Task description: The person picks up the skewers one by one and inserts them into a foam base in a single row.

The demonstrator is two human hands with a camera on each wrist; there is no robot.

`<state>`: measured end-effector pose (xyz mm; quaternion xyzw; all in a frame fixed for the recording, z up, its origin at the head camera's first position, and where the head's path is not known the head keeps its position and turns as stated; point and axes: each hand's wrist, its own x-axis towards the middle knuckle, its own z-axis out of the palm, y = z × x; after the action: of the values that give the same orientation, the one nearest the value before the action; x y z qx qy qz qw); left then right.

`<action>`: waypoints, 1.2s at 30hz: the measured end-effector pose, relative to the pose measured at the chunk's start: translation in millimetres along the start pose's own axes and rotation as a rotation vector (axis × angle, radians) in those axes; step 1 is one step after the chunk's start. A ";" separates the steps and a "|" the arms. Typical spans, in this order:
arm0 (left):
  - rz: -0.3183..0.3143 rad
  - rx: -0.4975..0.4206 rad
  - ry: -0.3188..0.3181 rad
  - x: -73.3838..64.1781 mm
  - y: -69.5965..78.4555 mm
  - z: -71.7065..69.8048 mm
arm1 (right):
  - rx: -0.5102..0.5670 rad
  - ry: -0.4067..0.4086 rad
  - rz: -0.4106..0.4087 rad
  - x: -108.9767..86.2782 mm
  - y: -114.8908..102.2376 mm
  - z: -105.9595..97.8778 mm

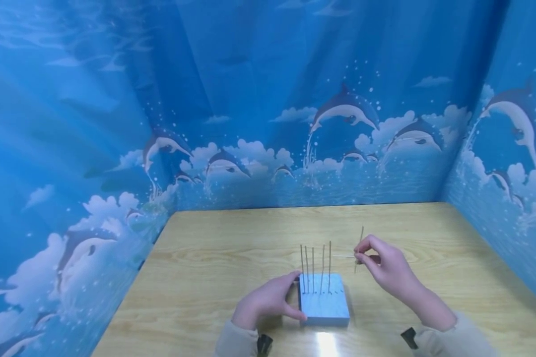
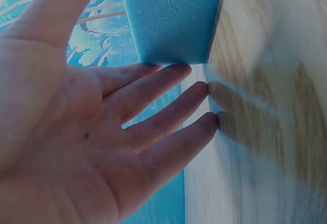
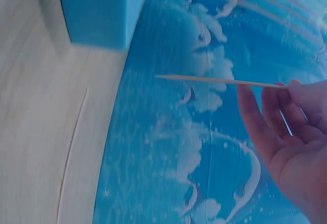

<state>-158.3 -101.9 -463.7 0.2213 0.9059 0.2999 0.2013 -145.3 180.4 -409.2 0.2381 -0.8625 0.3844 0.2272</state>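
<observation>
A light-blue block (image 1: 325, 308) with a row of holes in its top rests on the table. Several thin wooden sticks (image 1: 313, 270) stand upright in it. My left hand (image 1: 268, 298) holds the block at its left side, thumb by the front corner and fingers by the back corner. In the left wrist view, fingertips (image 2: 179, 70) touch the block's edge. My right hand (image 1: 390, 267), to the right of the block, pinches another thin stick (image 3: 204, 79) above the table. This stick stands nearly upright, its pointed end downward.
One more thin stick (image 3: 69, 157) lies on the wooden table (image 1: 232, 233) near my right hand. Blue curtains (image 1: 250, 99) printed with dolphins and clouds hang behind the table and along both sides.
</observation>
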 end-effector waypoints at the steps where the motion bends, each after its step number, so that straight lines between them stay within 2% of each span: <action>1: 0.001 -0.003 0.001 -0.2 -0.2 0.1 | 0.021 0.000 0.000 -0.9 -2.5 2.9; 6: 0.004 -0.003 0.002 -1.3 -0.2 0.2 | 0.112 -0.004 -0.017 -5.8 -12.2 16.1; 11: 0.008 0.002 0.003 -0.9 0.0 0.6 | 0.171 -0.052 0.011 -9.6 -16.3 24.3; 14: 0.008 0.007 0.008 -0.8 0.1 1.4 | 0.167 -0.079 0.029 -11.2 -17.4 26.9; 20: 0.007 0.010 0.009 -1.1 -0.4 1.6 | 0.185 -0.090 0.015 -11.6 -18.2 30.3; 30: 0.016 0.006 0.005 -2.1 1.2 -0.7 | 0.189 -0.115 0.130 -7.4 -21.3 28.3; 36: 0.005 0.013 0.006 0.2 0.1 -1.2 | 0.197 -0.118 0.081 -8.8 -20.7 30.8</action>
<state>-159.1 -102.2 -462.8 0.2238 0.9078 0.2953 0.1966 -132.7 146.5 -421.3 0.2462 -0.8414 0.4615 0.1361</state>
